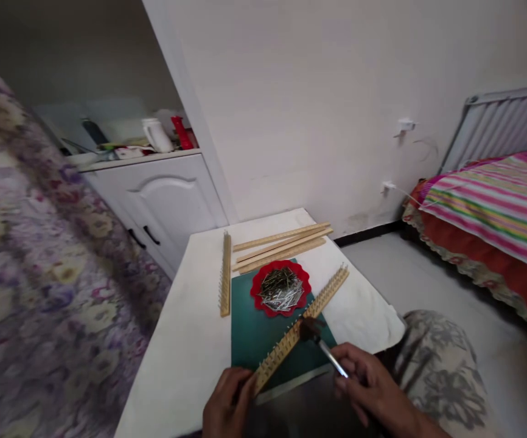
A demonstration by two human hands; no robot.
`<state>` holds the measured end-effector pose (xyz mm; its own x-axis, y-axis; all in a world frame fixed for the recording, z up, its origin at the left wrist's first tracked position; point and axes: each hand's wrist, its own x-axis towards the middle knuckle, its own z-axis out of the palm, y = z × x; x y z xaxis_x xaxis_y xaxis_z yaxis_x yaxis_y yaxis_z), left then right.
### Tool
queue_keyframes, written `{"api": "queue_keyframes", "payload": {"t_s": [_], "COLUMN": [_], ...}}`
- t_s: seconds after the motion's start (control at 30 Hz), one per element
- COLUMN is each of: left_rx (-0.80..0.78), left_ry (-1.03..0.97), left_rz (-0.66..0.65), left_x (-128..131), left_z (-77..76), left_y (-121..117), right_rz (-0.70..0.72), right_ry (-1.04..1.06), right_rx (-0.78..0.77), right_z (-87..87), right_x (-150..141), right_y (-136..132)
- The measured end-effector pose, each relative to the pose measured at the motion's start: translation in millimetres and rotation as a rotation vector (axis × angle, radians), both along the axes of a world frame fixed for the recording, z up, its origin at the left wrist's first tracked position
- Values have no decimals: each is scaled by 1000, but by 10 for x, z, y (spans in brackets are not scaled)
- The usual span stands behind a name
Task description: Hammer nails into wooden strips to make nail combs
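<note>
My left hand point(229, 401) grips the near end of a wooden strip point(278, 354) lined with small upright metal pins. The strip runs diagonally over a green mat point(245, 331), its far end over the white table. In my right hand point(375, 386) is a brush point(331, 358) with a silver handle, held between thumb and fingers. Its dark bristles touch the strip near the middle and look blurred. Just beyond, a red scalloped dish point(257, 285) holds a heap of loose metal pins point(284, 289).
A second pinned strip point(226, 277) lies at the table's left. Several plain wooden strips point(282, 243) lie toward the back of the white table point(172, 359). A floral curtain point(62, 274) hangs left; a cabinet point(167, 201) and a bed point(496, 207) stand farther off.
</note>
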<state>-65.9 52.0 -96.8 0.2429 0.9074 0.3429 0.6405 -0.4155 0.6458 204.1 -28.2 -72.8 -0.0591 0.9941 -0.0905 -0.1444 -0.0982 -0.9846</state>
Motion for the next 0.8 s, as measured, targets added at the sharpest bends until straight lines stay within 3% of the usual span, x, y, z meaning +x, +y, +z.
{"api": "queue_keyframes", "payload": {"t_s": [0.13,0.3,0.5,0.63,0.8], "left_rx": [-22,-12,-168,-230,-239], "left_ry": [40,206,644,736,785], "left_rz": [2,-239,-379,-365,-365], "left_x": [77,506,1054,1224,1282], "left_z": [284,480,447,371,351], "left_y": [243,723,1227,1409,1467], "right_rz": [-58,-36,1,-32,-19], "right_ry": [-15,-58,-38,7,16], "right_rx": [-9,-7,-36,-43,-58], "right_z": [-39,-27,-86,-161,-210], "right_x": [112,192,262,315,385], "right_y": [14,57,146,199,242]}}
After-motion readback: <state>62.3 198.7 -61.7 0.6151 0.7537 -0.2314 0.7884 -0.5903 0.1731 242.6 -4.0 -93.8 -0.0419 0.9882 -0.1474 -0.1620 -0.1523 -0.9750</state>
